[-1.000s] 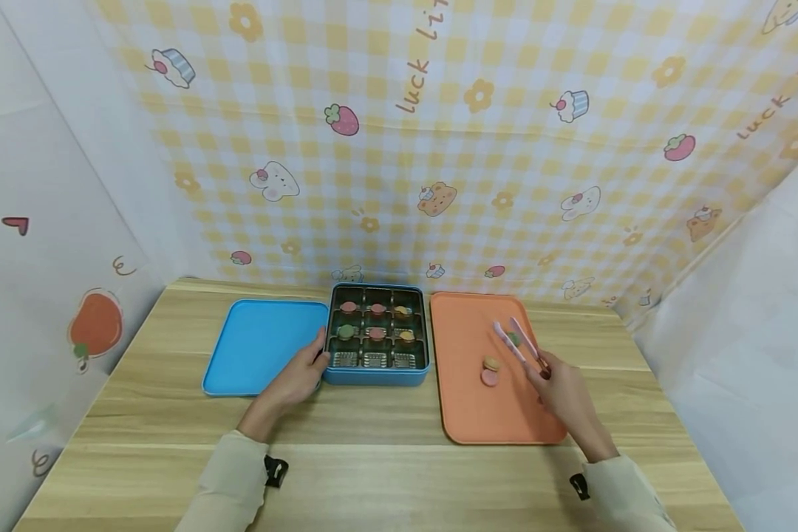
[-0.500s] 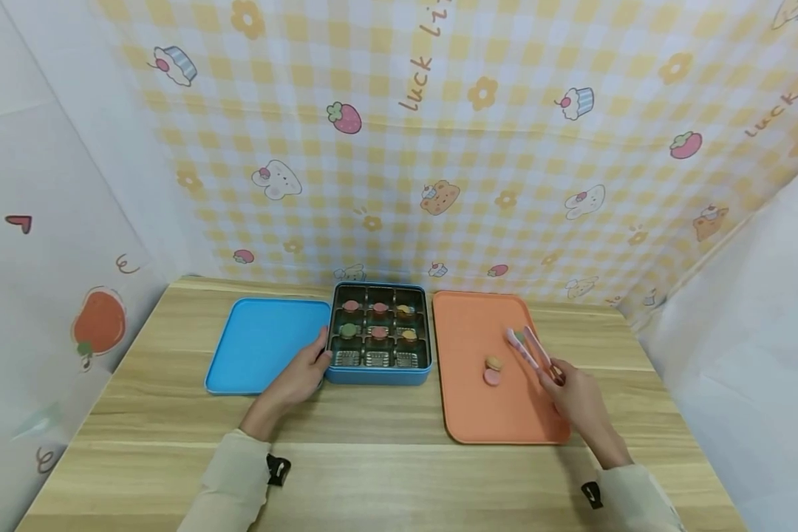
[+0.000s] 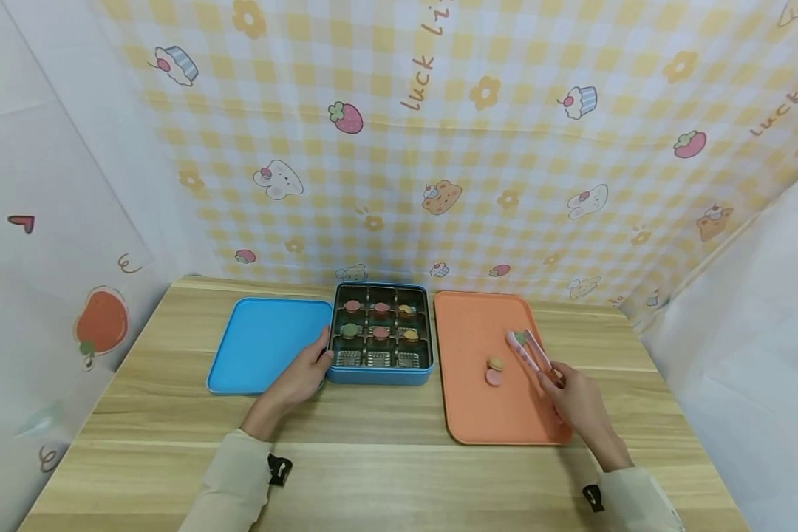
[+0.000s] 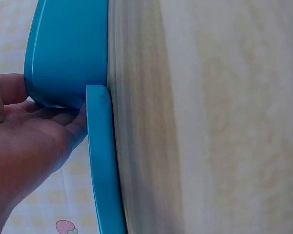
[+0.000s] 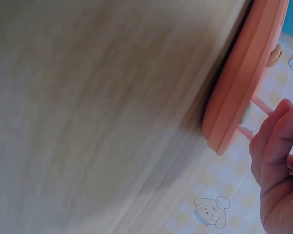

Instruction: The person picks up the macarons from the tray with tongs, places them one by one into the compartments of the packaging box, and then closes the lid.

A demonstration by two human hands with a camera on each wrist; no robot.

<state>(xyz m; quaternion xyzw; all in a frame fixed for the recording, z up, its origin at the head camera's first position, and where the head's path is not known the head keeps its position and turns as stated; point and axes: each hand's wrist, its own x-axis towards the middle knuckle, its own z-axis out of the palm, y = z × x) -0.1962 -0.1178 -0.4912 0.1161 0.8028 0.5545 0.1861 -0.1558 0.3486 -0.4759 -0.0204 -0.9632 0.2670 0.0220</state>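
Observation:
My left hand [image 3: 301, 375] grips the left side of the blue tin box [image 3: 380, 377], thumb at the rim and fingers along its wall in the left wrist view. Inside the divided box sit several macarons in the back and middle rows, pink, green and yellow; the front row shows its ridged bottom. My right hand [image 3: 580, 403] holds pinkish tongs [image 3: 527, 355] over the orange tray [image 3: 465, 414]. The tong tips stand on either side of a green macaron [image 3: 520, 338]; whether they touch it I cannot tell. A tan macaron [image 3: 495, 363] and a pink macaron [image 3: 494, 377] lie nearby.
A blue lid [image 3: 266, 343] lies left of the box, its edge by my left hand. Behind the wooden table [image 3: 366, 480] hangs a checked cloth [image 3: 399, 185], with white cloth [image 3: 738, 355] at the sides.
My right hand and the tongs have moved slightly right and nearer to me, bringing the tips around the green macaron. My left hand stays on the box.

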